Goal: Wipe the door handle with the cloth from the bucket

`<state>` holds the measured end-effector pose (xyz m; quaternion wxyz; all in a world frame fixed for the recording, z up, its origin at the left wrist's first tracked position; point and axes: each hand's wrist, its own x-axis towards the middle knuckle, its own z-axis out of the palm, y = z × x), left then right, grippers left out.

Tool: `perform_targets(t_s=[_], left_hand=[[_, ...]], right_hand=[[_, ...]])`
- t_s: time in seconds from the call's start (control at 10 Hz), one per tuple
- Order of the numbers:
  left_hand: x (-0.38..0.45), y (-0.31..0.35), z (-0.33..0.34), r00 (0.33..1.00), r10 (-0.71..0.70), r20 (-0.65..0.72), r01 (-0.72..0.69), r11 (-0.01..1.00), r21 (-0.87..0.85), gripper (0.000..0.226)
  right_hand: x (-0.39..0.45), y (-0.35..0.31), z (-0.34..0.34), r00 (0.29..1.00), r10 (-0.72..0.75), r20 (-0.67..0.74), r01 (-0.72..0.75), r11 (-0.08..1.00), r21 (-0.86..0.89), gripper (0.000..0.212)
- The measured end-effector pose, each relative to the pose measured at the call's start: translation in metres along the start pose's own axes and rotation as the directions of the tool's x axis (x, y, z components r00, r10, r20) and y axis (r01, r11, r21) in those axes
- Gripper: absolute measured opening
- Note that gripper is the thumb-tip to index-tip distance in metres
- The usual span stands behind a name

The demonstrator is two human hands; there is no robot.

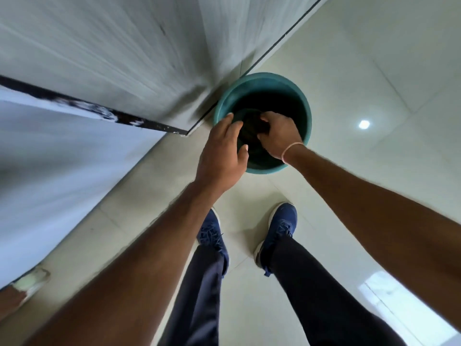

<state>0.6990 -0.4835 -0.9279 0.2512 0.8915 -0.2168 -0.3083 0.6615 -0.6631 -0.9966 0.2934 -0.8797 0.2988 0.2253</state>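
A teal bucket [252, 82] stands on the pale tiled floor beside the bottom corner of a grey door [112, 46]. Inside it lies a dark cloth [252, 126]. My right hand [280, 137] reaches into the bucket with its fingers closed on the cloth. My left hand [222, 153] hovers over the bucket's near left rim, fingers spread and holding nothing. The door handle is out of view.
The door's dark bottom edge [99, 112] runs from the left to the bucket. My two blue shoes [212, 236] [279, 231] stand just in front of the bucket. Another person's light shoe [32, 280] shows at the lower left. Glossy floor tiles [374, 96] stretch to the right.
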Motion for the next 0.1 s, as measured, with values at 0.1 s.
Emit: perform_targets(t_s=[0.1], left_hand=[[-0.0160,0.0332,-0.0329,0.999,0.042,0.000,-0.042,0.999,-0.010,0.059]], right_hand=[[-0.0572,-0.0207,-0.0488,0.998,-0.026,-0.059,0.030,0.997,0.070,0.058]])
